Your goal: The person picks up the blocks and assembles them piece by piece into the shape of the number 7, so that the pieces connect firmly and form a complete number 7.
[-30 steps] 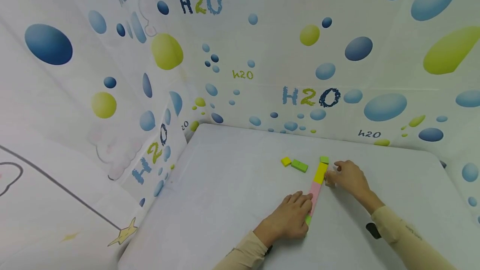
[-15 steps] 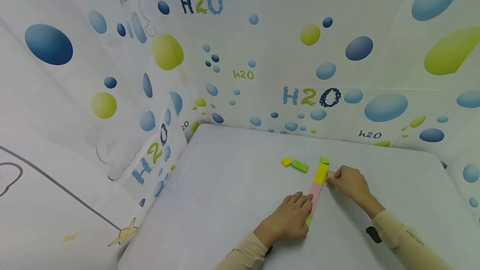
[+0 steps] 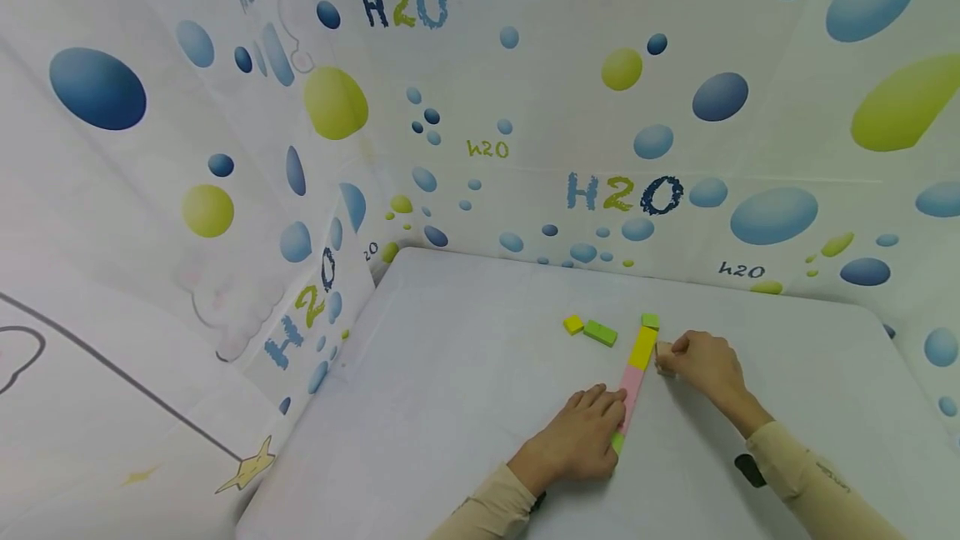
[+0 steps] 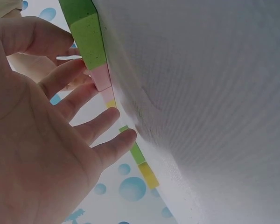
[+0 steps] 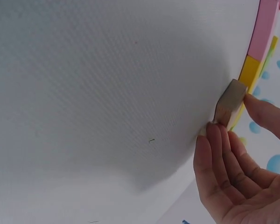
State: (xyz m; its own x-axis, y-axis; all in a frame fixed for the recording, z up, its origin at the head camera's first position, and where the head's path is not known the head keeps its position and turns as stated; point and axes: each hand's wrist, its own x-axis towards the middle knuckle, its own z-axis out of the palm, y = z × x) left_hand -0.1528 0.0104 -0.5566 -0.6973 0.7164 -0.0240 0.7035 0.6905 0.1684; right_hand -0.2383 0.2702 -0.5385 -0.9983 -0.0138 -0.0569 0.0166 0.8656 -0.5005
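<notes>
A straight row of coloured blocks runs away from the person: a green block [image 4: 90, 39] at the near end, then pink [image 3: 631, 388], yellow [image 3: 642, 347] and a small green block [image 3: 650, 321] at the far end. My left hand [image 3: 577, 438] rests along the left side of this row, its fingers extended with the tips at the pink part and the thumb at the near green block. To the right of the yellow block, my right hand [image 3: 707, 367] pinches a plain wooden block [image 5: 232, 100] between thumb and fingers, close beside the row.
Left of the row's far end lie a loose green block [image 3: 600, 332] and a small yellow block [image 3: 573, 324]. The white table [image 3: 450, 373] meets a patterned wall sheet [image 3: 525, 190] at the back and left.
The right hand's raised, spread fingers have come down and closed in on the wooden block, which stays beside the yellow block. The left hand and the row have hardly moved.
</notes>
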